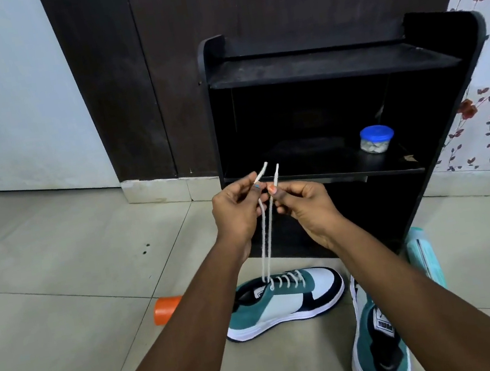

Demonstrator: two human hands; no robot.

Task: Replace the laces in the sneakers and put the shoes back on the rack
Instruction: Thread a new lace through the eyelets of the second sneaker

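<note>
On the floor before the rack (346, 63) lies the laced sneaker (284, 302). Left hand (233, 212) and right hand (306, 204) each pinch one end of its lace (265, 233), pulled up. Uneven pulling could leave unequal ends. The unlaced second sneaker (376, 341) reads "PUMA".

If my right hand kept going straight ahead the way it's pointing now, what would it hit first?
Probably the black shoe rack: the right hand points up and forward at its middle shelf edge. Depth is unclear; the left hand sits just beside that line.
</note>
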